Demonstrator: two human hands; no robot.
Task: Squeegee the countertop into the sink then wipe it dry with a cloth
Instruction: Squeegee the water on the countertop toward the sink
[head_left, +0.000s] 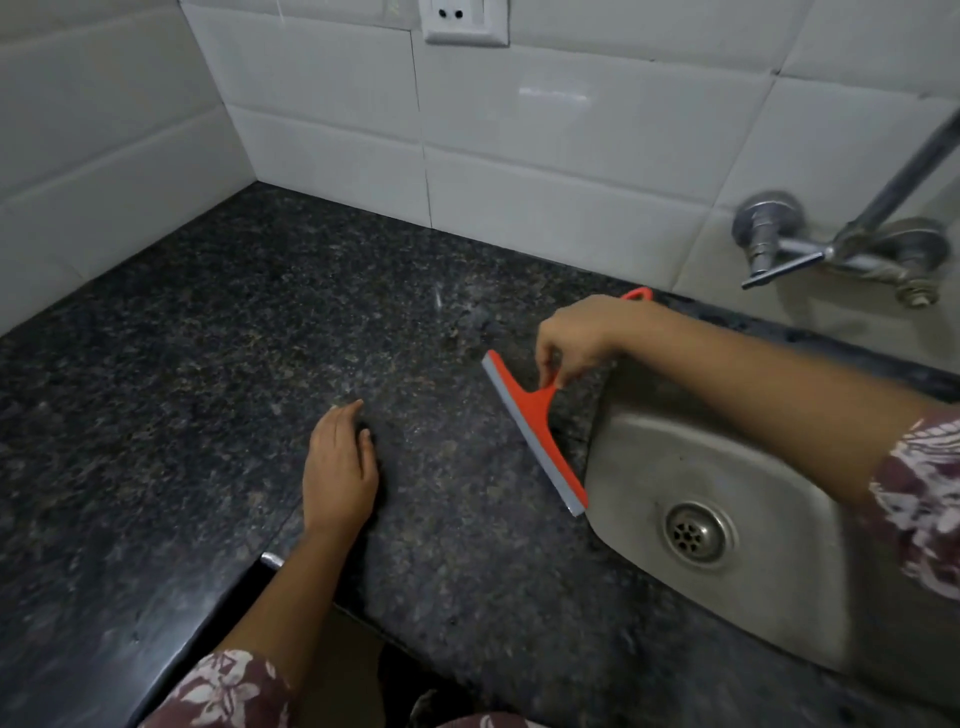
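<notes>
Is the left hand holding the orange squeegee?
No, the left hand lies flat on the countertop, while the right hand pinches the squeegee by its handle.

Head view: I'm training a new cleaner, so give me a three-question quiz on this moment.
1. True or false: the left hand holds the squeegee.
2. The squeegee's blade lies next to which edge of the sink? A) left B) right C) far
3. What does the left hand rest on?

Key:
1. False; the right hand pinches its handle with the fingers.
2. A.
3. The countertop, palm down.
</notes>
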